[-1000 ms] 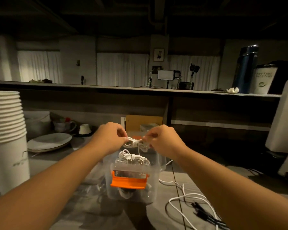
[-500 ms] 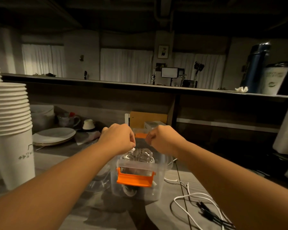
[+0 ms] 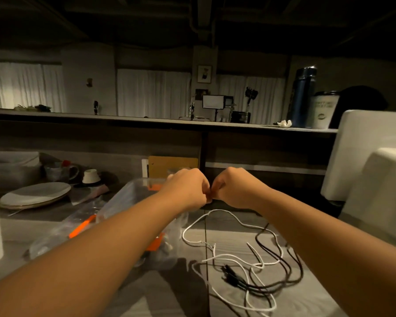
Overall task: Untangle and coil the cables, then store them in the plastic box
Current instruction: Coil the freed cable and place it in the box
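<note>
While the left hand (image 3: 185, 188) and right hand (image 3: 233, 189) meet with curled fingertips, I cannot tell what they pinch. The white cable (image 3: 229, 255) and black cable (image 3: 236, 279) sprawl tangled near right; the plastic box (image 3: 133, 193) sits left.

Two bare forearms reach forward from the bottom corners of the view and converge at its centre, the left forearm (image 3: 96, 255) rising from the lower left and the right forearm (image 3: 325, 245) from the lower right. The left hand (image 3: 185, 191) and the right hand (image 3: 236, 188) meet knuckle to knuckle, backs turned up towards the camera, wrists nearly straight. The fingers of both hands curl inward, tips touching; whether they pinch anything cannot be seen.
</note>
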Demonstrator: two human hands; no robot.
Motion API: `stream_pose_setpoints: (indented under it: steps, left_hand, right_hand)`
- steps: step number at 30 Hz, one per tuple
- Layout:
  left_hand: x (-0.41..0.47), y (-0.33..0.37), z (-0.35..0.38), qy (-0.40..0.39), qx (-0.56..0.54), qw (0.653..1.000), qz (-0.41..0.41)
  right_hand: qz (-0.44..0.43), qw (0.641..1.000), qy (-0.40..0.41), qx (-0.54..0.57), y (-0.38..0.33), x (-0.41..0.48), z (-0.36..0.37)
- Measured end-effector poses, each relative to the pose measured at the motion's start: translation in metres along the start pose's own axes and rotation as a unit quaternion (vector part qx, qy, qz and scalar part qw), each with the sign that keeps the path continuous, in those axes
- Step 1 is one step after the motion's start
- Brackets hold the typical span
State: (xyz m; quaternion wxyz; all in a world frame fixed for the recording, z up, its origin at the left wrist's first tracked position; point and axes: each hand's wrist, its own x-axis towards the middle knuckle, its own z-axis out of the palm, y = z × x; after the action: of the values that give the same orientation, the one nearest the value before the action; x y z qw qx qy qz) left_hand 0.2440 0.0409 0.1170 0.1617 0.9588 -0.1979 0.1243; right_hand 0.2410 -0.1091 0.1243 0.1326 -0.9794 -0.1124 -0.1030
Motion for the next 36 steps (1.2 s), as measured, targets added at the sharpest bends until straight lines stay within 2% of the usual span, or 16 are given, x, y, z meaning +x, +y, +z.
stream_pose_setpoints:
  steps: [6,11,13,15,20,22,24,25,27,28,30,33,36]
  left_hand:
    - [0.0,0.044,0.045,-0.036,-0.024,0.998,0.037]
    - [0.005,0.041,0.105,-0.062,-0.085,0.994,-0.007]
    - [0.012,0.031,0.122,-0.049,-0.13,0.99,-0.021]
    - [0.014,0.02,0.133,-0.019,-0.189,0.982,-0.022]
    - [0.011,0.002,0.151,0.03,-0.323,0.946,-0.02]
    - [0.009,0.001,0.154,0.023,-0.327,0.945,-0.002]
    - [0.008,0.001,0.155,0.014,-0.328,0.944,0.01]
    - [0.008,0.001,0.156,0.014,-0.332,0.943,0.011]
    - [0.01,-0.001,0.157,0.034,-0.339,0.94,0.008]
    - [0.011,-0.002,0.158,0.043,-0.337,0.94,0.009]
    - [0.01,-0.003,0.156,0.047,-0.323,0.945,0.023]
    - [0.008,0.001,0.154,0.035,-0.307,0.95,0.04]
    - [0.006,0.008,0.15,0.063,-0.344,0.937,0.026]
  right_hand:
    - [0.056,0.998,-0.009,0.037,0.054,-0.039,0.014]
    - [0.085,0.989,-0.054,0.113,0.088,-0.052,0.059]
    - [0.059,0.981,-0.099,0.157,0.097,-0.048,0.076]
    - [0.021,0.963,-0.18,0.201,0.101,-0.044,0.082]
    - [-0.005,0.888,-0.339,0.311,0.116,-0.031,0.074]
    - [-0.022,0.885,-0.366,0.285,0.12,-0.033,0.071]
    - [-0.045,0.923,-0.32,0.207,0.121,-0.036,0.075]
    - [-0.053,0.949,-0.258,0.173,0.12,-0.038,0.078]
    - [-0.081,0.985,-0.078,0.128,0.119,-0.042,0.085]
    - [-0.098,0.988,0.002,0.118,0.119,-0.043,0.087]
    - [-0.116,0.978,0.099,0.143,0.12,-0.045,0.088]
    - [-0.115,0.964,0.152,0.187,0.118,-0.047,0.085]
    - [-0.098,0.946,0.156,0.266,0.112,-0.05,0.086]
